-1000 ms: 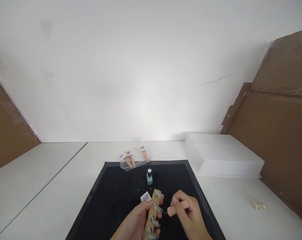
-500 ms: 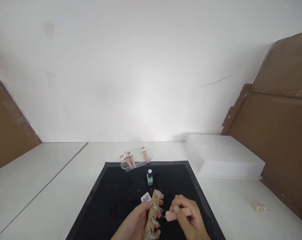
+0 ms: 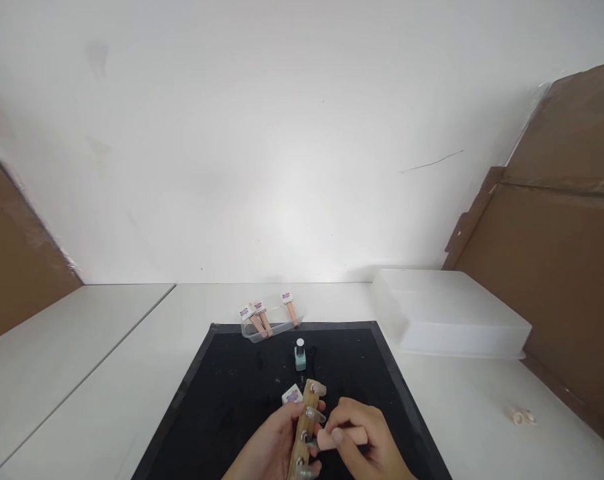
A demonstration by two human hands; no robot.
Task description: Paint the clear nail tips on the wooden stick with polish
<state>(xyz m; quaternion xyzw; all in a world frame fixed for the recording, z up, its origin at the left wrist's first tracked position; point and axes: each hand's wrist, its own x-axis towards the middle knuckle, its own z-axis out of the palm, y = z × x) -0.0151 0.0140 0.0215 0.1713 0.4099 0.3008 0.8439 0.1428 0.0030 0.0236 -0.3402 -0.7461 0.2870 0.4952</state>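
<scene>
Over the mat [image 3: 242,380], my left hand [image 3: 271,439] is wrapped around the strip [image 3: 305,420], long axis running away from me; my right hand [image 3: 376,441] pinches the cap [image 3: 356,436] crosswise, just right of the strip's third tip [image 3: 311,442] from the far end.

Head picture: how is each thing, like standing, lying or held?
Left hand: closed around wooden strip
Wooden strip: held, tilted
See-through tips: fixed along strip
Right hand: gripping pink handle
Pink handle: held sideways
Green bottle: upright, capped
White block: partly hidden
Three pink-handled pieces: leaning in see-through tray
White bin: turned over
Rings: lying loose
</scene>
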